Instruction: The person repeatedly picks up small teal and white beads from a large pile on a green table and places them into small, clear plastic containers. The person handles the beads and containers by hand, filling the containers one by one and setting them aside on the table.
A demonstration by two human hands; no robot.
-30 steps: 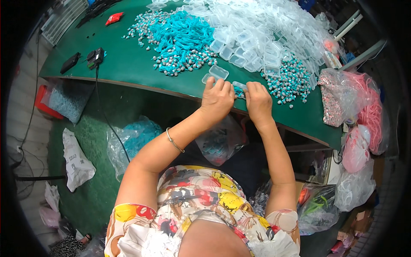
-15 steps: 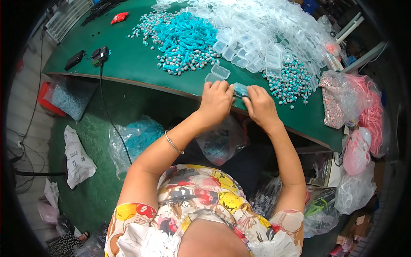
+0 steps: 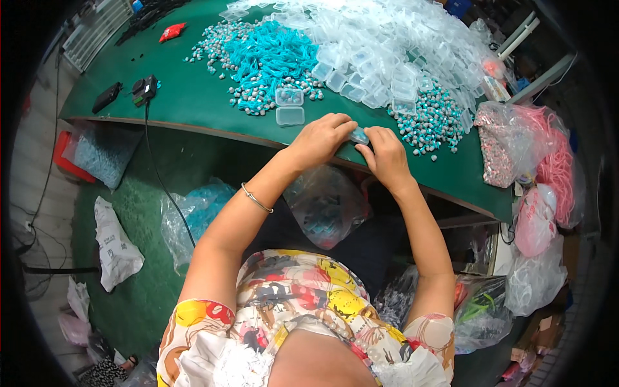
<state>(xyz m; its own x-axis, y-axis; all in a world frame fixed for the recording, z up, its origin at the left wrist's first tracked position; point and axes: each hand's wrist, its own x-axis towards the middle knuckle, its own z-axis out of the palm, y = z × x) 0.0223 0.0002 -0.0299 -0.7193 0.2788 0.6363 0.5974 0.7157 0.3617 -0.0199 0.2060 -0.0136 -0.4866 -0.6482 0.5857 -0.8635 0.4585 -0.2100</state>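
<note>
On the table (image 3: 193, 103), cases (image 3: 387, 45) lay behind both hands, cords (image 3: 267, 55) left, bags (image 3: 516, 145) right.

red packet (image 3: 173, 31), black charger (image 3: 144, 88), pink bags (image 3: 540, 187)

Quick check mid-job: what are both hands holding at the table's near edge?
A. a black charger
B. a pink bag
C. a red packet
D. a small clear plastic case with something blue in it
D: the left hand and right hand meet on a small clear case with blue showing inside, at the near edge of the green table.
</note>
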